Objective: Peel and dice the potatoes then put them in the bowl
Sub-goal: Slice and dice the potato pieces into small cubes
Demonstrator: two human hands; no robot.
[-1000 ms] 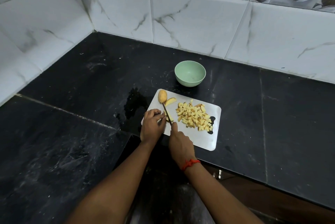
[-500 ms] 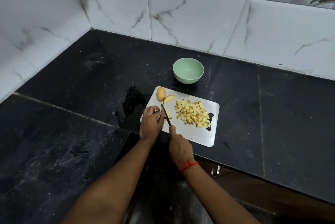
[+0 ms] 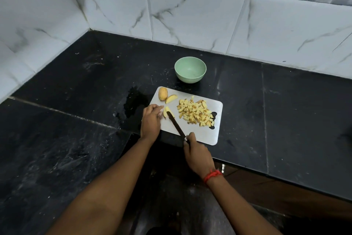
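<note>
A white cutting board (image 3: 205, 134) lies on the black counter. On its right part sits a pile of diced potato (image 3: 195, 113). A potato half with skin (image 3: 163, 93) and a wedge (image 3: 171, 98) lie at its far left corner. My left hand (image 3: 151, 120) holds a potato slice (image 3: 166, 110) down at its fingertips. My right hand (image 3: 197, 155) grips the handle of a dark knife (image 3: 176, 125), whose blade rests on that slice. An empty pale green bowl (image 3: 190, 69) stands just beyond the board.
White marble-look tiled walls meet in a corner at the back left. A wet patch (image 3: 133, 101) lies on the counter left of the board. The counter's front edge runs below the board, stepping inward near my arms.
My right hand has drawn back toward me along the board, so more of the knife blade shows. My left hand stays on the slice. The view has shifted slightly.
</note>
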